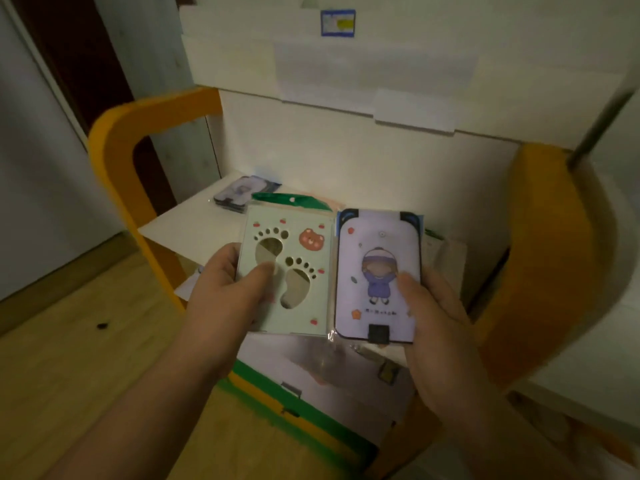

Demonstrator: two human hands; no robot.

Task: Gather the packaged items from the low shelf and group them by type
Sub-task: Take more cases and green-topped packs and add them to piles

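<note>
My left hand (227, 289) holds a pale green packaged card (304, 271) with two footprint cut-outs and a small bear face, thumb on its front. My right hand (436, 306) holds a lilac packaged item (377, 275) showing a cartoon figure in a blue coat, thumb on its front. Both packages are side by side above the low white shelf (187, 220). A small stack of similar lilac packages (242, 194) lies at the back left of the shelf. Behind the held card, a green package (294, 199) peeks out.
The shelf has thick orange side frames (114, 143) left and right, and a white back panel (346, 150). Below my hands sits a box with a green and yellow edge (287, 403) and a glossy top. A wooden floor (69, 323) spreads to the left.
</note>
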